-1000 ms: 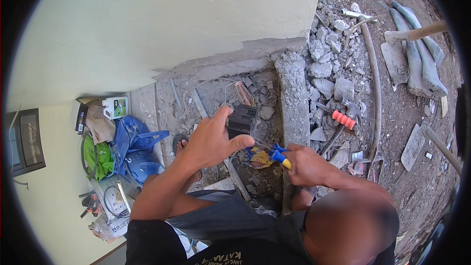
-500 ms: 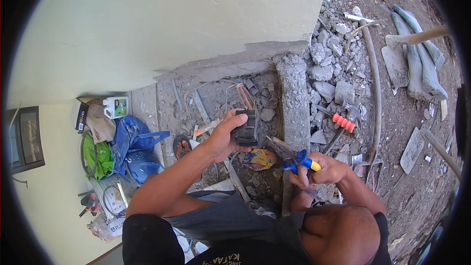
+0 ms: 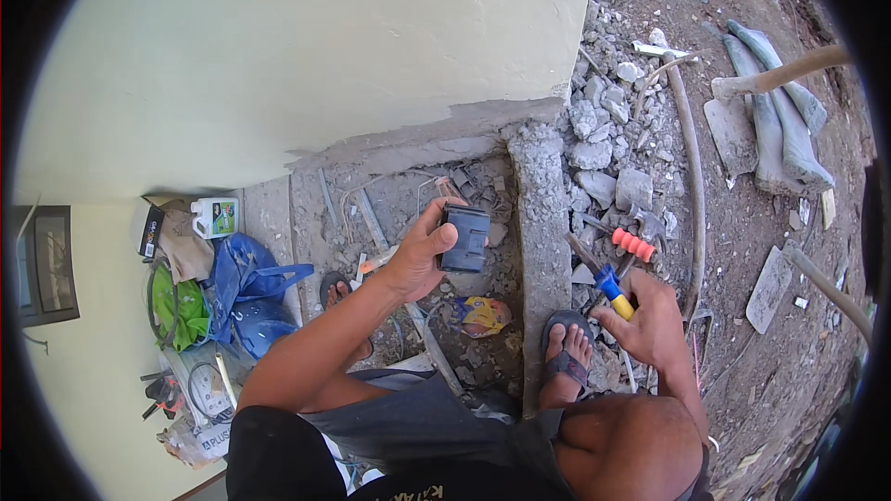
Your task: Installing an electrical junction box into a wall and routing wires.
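Note:
My left hand (image 3: pixel 422 246) is wrapped round a black boxy plastic block (image 3: pixel 465 237) with ridges, held up over the dug-out trench. Only its outer side shows; part is behind my fingers. In my right hand (image 3: pixel 647 320) is a pair of pliers (image 3: pixel 609 280) with blue and yellow handles and grey jaws pointing up and left. The pliers are apart from the block, to the right of the concrete edge (image 3: pixel 543 213). Beyond them lies a hammer with a coral-red ridged grip (image 3: pixel 633 244) among the rubble.
Broken concrete lumps (image 3: pixel 591 156) are heaped beside a long wooden handle (image 3: pixel 688 176). Grey boots (image 3: pixel 781 130) and a shovel blade (image 3: pixel 730 134) lie on the dirt. A crumpled yellow packet (image 3: pixel 481 315) sits in the trench. At left are a blue bag (image 3: pixel 251 269) and a white jug (image 3: pixel 215 217).
My right hand has carried the pliers right and up, away from the block and past the concrete edge. My left hand still holds the block, now turned slightly.

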Available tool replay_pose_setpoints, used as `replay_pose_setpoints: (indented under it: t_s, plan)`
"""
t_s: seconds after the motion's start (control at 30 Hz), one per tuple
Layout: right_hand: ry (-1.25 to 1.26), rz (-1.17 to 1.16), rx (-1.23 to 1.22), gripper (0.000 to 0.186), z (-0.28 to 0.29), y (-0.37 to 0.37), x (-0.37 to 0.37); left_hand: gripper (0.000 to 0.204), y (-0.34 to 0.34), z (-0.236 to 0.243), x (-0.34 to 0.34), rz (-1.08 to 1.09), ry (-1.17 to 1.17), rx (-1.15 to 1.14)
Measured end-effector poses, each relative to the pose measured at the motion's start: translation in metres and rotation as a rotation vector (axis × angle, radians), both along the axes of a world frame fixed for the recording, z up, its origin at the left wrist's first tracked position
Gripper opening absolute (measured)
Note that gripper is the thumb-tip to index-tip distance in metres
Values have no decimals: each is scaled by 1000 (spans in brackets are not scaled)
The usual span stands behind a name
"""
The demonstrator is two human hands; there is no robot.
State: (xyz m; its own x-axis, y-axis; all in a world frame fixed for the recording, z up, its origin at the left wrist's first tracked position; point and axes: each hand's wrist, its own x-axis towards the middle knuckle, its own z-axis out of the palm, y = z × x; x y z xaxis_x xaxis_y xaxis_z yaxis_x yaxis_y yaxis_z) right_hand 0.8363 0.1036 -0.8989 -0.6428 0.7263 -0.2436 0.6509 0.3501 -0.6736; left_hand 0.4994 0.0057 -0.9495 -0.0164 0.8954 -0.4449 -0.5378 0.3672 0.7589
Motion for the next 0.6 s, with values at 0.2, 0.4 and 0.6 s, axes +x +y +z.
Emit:
replay_pose_setpoints:
  t_s: [0.2,0.4,0.6]
  plan:
    - [355,-17,230,33,53,24,-12,72,12,-6,9,100,-60,-152]
    - [859,-232,382,53,63,36,-12,67,24,-33,52,234,-96,-40]
    - [1305,-356,230,43,39,50,-30,65,28,-44,97,236,-226,39]
